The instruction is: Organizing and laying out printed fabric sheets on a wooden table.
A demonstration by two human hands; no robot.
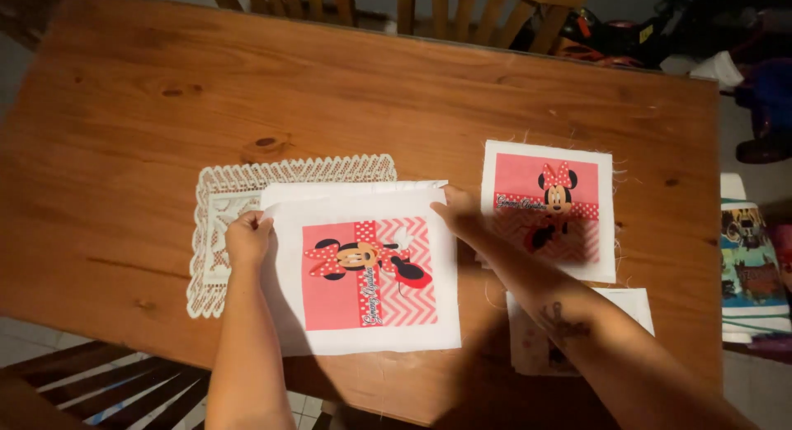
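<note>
Left hand [247, 236]: pinching left edge of printed cloth square [367, 269], frame centre.
Right hand [460, 215]: gripping its upper right corner.
Beneath: lace doily [216, 232].
Right: second printed square [549, 209], on wooden table [330, 92].

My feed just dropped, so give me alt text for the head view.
Both hands grip the top corners of a white fabric square with a red cartoon-mouse print: left hand, right hand. It overlaps a lace doily on a wooden table; a similar printed square lies to the right.

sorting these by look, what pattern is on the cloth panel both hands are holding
The cloth panel is white with a pink-red square: chevron zigzags, a polka-dot strip and a cartoon mouse. Head view shows it best.
</note>
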